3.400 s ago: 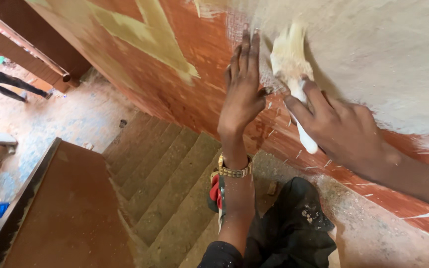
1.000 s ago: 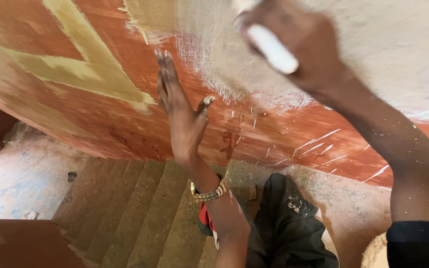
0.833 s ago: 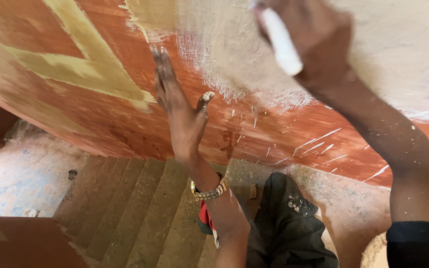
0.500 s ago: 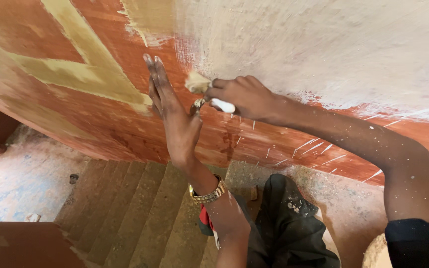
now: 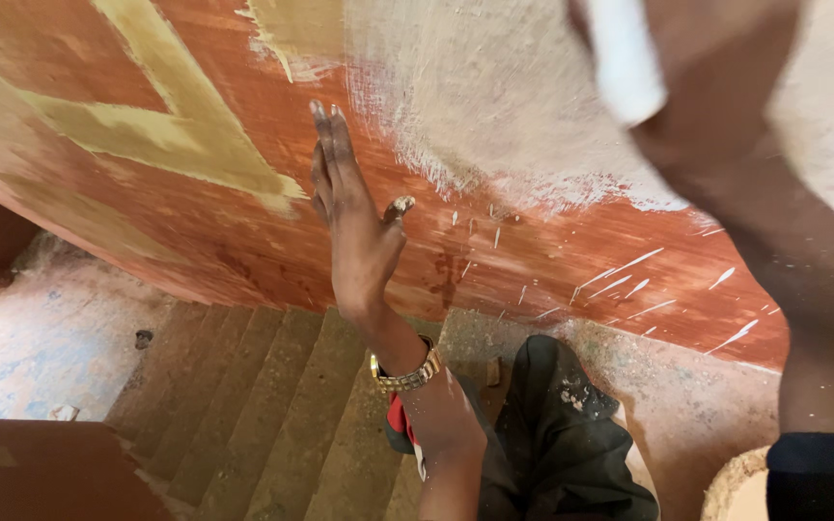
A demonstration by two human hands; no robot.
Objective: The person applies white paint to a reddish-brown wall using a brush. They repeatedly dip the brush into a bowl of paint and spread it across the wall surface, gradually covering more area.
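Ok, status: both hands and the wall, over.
Left hand flat on red wall, holds nothing. Right hand raised, blurred, gripping white tool handle. White coat covers wall's upper right. Nothing in the way.

A reddish-brown wall fills most of the view, crossed by pale yellow-green painted bands that form an angular shape. Its upper right part is covered with rough off-white plaster, ragged at the lower edge, with thin white streaks scattered over the red beneath. Below, dusty concrete stairs descend to a pale, speckled floor. A dark red-brown ledge sits at the lower left. Soft daylight falls evenly.
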